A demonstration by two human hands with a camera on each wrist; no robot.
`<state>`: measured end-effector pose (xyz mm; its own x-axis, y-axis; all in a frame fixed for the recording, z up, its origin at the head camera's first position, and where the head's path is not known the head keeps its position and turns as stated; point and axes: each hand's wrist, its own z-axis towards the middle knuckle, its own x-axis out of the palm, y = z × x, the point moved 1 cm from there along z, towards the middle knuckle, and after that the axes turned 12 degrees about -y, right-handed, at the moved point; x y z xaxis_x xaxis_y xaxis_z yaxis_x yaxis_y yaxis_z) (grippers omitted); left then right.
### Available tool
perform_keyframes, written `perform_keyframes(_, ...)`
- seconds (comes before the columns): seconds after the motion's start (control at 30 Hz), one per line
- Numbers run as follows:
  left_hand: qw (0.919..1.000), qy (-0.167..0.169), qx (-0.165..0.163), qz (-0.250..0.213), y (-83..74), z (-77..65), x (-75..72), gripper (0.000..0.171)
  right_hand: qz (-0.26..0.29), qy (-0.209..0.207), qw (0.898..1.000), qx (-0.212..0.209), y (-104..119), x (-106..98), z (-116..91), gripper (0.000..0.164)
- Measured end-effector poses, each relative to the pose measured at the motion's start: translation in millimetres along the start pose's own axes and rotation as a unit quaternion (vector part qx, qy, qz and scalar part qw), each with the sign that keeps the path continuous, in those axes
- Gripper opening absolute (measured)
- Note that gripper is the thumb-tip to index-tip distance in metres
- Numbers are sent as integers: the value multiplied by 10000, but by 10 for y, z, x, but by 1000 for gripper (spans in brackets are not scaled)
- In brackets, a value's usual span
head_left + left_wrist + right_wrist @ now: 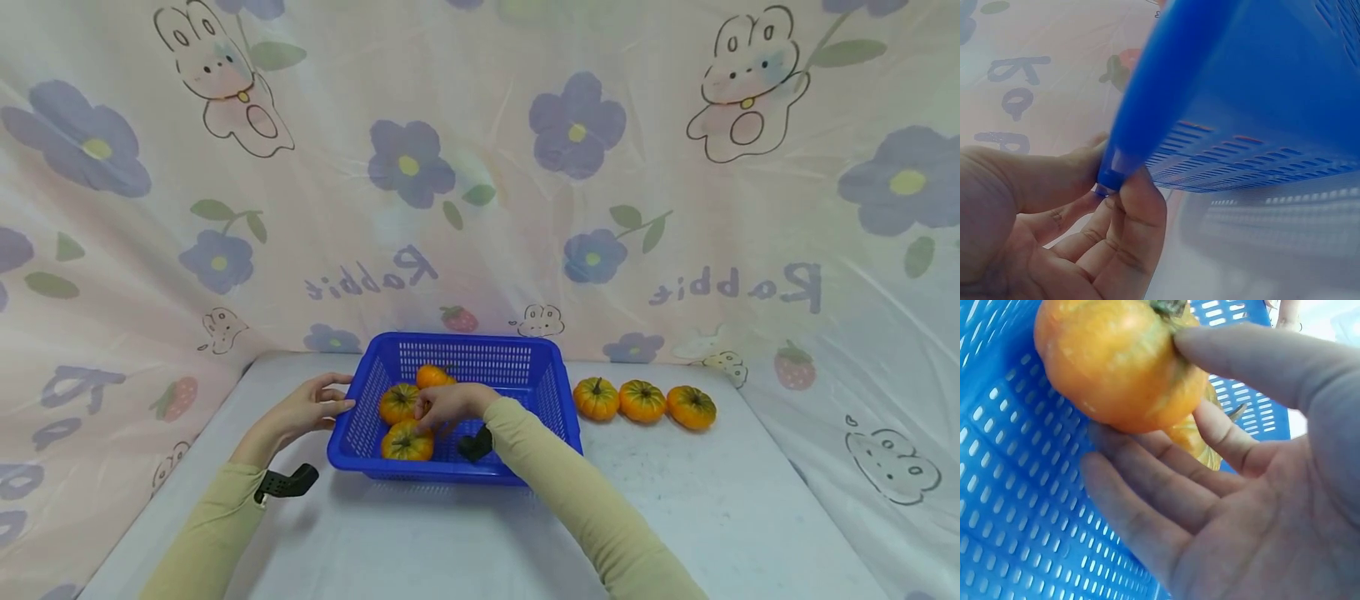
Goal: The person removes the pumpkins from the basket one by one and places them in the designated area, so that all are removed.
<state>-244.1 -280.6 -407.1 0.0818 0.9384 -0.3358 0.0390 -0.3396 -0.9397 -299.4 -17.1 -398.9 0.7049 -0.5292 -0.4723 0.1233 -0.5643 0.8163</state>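
Note:
A blue plastic basket point(454, 477) stands on the white table. My left hand point(303, 410) is at its left side, and in the left wrist view thumb and fingers pinch the basket's rim point(1160, 81). Inside, at the left, lie three small orange pumpkins with greenish tops: a back one point(432, 377), a middle one point(397, 403) and a front one point(407, 443). My right hand point(453, 403) reaches into the basket and holds the front pumpkin point(1116, 369), thumb on top near the stem and fingers along its side and underneath. Part of another pumpkin point(1192, 439) shows behind it.
To the right of the basket, three more pumpkins sit in a row on the table: a left one point(597, 400), a middle one point(642, 402) and a right one point(692, 407). A patterned curtain point(495, 217) hangs behind the table and along its sides.

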Motion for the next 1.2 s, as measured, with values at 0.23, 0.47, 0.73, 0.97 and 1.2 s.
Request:
perform_keyframes(0.23,10000,-37,-25,-35,5,-19,-4,58,31,-115,9999,-3,-10,24,-22,33)
perform_keyframes(0.47,10000,29,-6,-42,49,-1,-15,59,-41,42,10000,52,-22,50,-38,44)
perform_keyframes(0.73,9999,-24,-83,-59,49,4,4,59,-161,37,9999,34,-55,42,-34,45)
perform_keyframes(0.97,9999,43,-47,-91,31,-5,39,59,177,201,9996,-85,-89,-59,-104,48)
perform_keyframes(1.2,9999,72,34,-109,15,-8,14,59,215,245,9987,-401,-119,-240,-162,46)
